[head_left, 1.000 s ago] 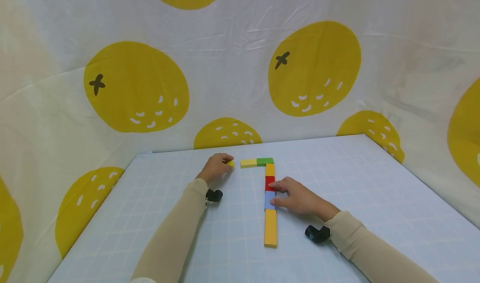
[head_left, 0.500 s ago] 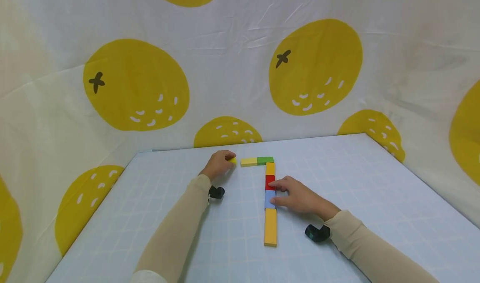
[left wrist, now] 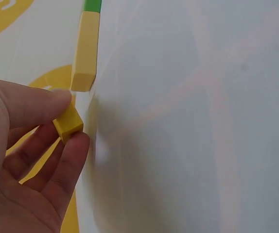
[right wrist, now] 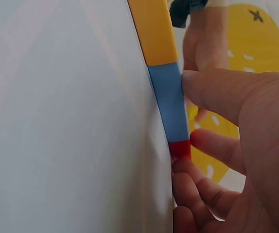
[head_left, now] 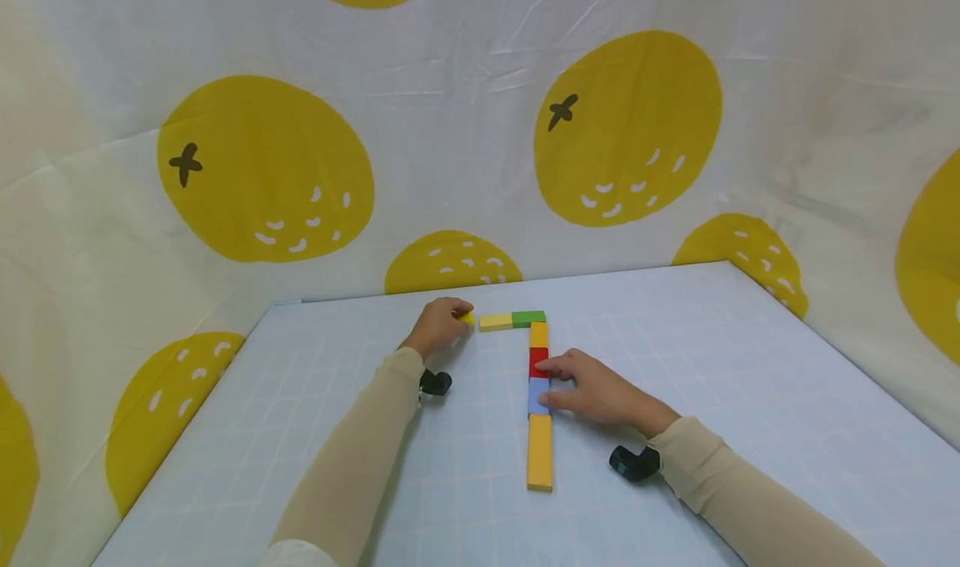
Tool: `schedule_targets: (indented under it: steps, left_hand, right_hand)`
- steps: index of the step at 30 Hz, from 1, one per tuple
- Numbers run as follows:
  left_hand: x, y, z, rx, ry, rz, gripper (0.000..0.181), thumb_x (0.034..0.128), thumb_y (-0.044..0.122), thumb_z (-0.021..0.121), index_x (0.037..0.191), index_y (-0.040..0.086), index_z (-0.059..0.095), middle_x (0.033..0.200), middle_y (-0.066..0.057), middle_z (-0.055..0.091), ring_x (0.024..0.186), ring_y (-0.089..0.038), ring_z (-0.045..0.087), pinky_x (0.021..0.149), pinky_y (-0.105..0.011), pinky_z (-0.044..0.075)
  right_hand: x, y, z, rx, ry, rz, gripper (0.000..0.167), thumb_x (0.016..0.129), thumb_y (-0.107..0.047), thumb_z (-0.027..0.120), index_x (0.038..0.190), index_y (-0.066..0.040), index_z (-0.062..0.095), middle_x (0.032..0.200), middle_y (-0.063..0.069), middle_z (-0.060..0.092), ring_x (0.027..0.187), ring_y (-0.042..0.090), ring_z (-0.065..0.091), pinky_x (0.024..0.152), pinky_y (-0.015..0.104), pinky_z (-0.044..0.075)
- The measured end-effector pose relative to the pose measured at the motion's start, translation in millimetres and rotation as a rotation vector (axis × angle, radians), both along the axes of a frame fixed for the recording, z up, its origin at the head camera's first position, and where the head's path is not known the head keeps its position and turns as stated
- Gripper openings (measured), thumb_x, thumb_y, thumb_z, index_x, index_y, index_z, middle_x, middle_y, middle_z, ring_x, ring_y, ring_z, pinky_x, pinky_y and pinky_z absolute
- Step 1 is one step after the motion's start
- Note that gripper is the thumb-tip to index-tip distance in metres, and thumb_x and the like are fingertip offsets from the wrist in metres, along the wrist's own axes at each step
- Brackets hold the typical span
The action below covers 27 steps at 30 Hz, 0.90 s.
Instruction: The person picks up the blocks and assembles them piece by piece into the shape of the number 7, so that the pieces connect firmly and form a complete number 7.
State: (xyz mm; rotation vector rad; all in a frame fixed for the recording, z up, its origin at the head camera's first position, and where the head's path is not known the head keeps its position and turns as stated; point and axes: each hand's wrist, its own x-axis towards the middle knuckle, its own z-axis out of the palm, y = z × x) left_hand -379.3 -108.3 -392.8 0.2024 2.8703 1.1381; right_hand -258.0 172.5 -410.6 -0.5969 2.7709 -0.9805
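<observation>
My left hand pinches a small yellow block between thumb and fingers. In the left wrist view, a small gap separates it from the end of a pale yellow block. That block lies end to end with a green block. From the green one, a line runs toward me: a short orange block, a red block, a blue block and a long orange block. My right hand rests along this line, thumb against the blue block, fingertips at the red one.
All the blocks lie on a table with a pale, grid-patterned cover. Behind it hangs a white curtain with large yellow fruit prints. Each wrist wears a black device, such as the one under my right wrist.
My left hand has shifted slightly right with the yellow block, closer to the pale yellow block. The right hand stays at the red and blue blocks. The head view tilts a little.
</observation>
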Motion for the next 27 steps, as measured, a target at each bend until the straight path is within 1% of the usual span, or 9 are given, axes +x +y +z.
schedule_targets:
  steps: [3, 8, 12, 16, 23, 27]
  left_hand:
    - [0.0, 0.8, -0.3, 0.007, -0.004, 0.009, 0.038, 0.0919, 0.008, 0.069, 0.130, 0.010, 0.067, 0.126, -0.005, 0.065, 0.114, -0.025, 0.057, 0.104, -0.041, 0.046]
    - [0.7, 1.6, -1.3, 0.021, -0.034, 0.020, 0.038, 0.0922, 0.008, 0.070, 0.130, 0.011, 0.067, 0.125, -0.004, 0.065, 0.112, -0.025, 0.057, 0.101, -0.041, 0.048]
    - [1.5, 2.5, -0.5, 0.035, -0.041, 0.018, 0.038, 0.0919, 0.008, 0.069, 0.130, 0.011, 0.067, 0.125, -0.004, 0.065, 0.111, -0.025, 0.057, 0.101, -0.041, 0.048]
    - [1.2, 2.8, -0.4, 0.043, -0.050, 0.021, 0.038, 0.0915, 0.008, 0.070, 0.129, 0.011, 0.068, 0.125, -0.003, 0.065, 0.111, -0.025, 0.057, 0.101, -0.041, 0.048]
    - [1.0, 5.2, -2.1, 0.034, -0.054, 0.016, 0.037, 0.0915, 0.008, 0.071, 0.128, 0.012, 0.068, 0.122, -0.003, 0.065, 0.110, -0.025, 0.056, 0.103, -0.041, 0.046]
    - [0.9, 9.4, -1.9, 0.016, -0.068, 0.020, 0.036, 0.0922, 0.009, 0.070, 0.128, 0.013, 0.068, 0.122, -0.003, 0.065, 0.110, -0.025, 0.055, 0.105, -0.042, 0.044]
  right_hand:
    - [0.2, 0.5, -0.6, -0.005, -0.008, 0.003, 0.057, 0.088, -0.047, 0.075, 0.138, -0.024, 0.061, 0.118, -0.003, 0.055, 0.107, 0.016, 0.051, 0.097, 0.040, 0.048]
    - [0.4, 0.8, -0.8, -0.013, -0.014, 0.006, 0.057, 0.088, -0.047, 0.075, 0.138, -0.024, 0.061, 0.117, -0.003, 0.055, 0.107, 0.016, 0.051, 0.096, 0.039, 0.049]
    - [0.6, 0.7, 1.2, -0.005, -0.009, 0.003, 0.057, 0.088, -0.048, 0.075, 0.138, -0.024, 0.061, 0.118, -0.003, 0.055, 0.107, 0.016, 0.051, 0.096, 0.040, 0.049]
    - [0.5, -0.3, 2.8, -0.004, -0.011, -0.004, 0.057, 0.088, -0.046, 0.076, 0.138, -0.024, 0.062, 0.116, -0.004, 0.055, 0.106, 0.015, 0.051, 0.096, 0.038, 0.048]
    - [-1.5, -1.1, 0.8, -0.007, -0.013, -0.001, 0.055, 0.088, -0.043, 0.077, 0.137, -0.023, 0.062, 0.114, -0.004, 0.056, 0.103, 0.015, 0.051, 0.093, 0.034, 0.048]
    - [-1.6, -0.3, -1.3, -0.014, -0.015, -0.005, 0.055, 0.088, -0.043, 0.077, 0.137, -0.023, 0.062, 0.115, -0.004, 0.056, 0.103, 0.015, 0.051, 0.094, 0.036, 0.048]
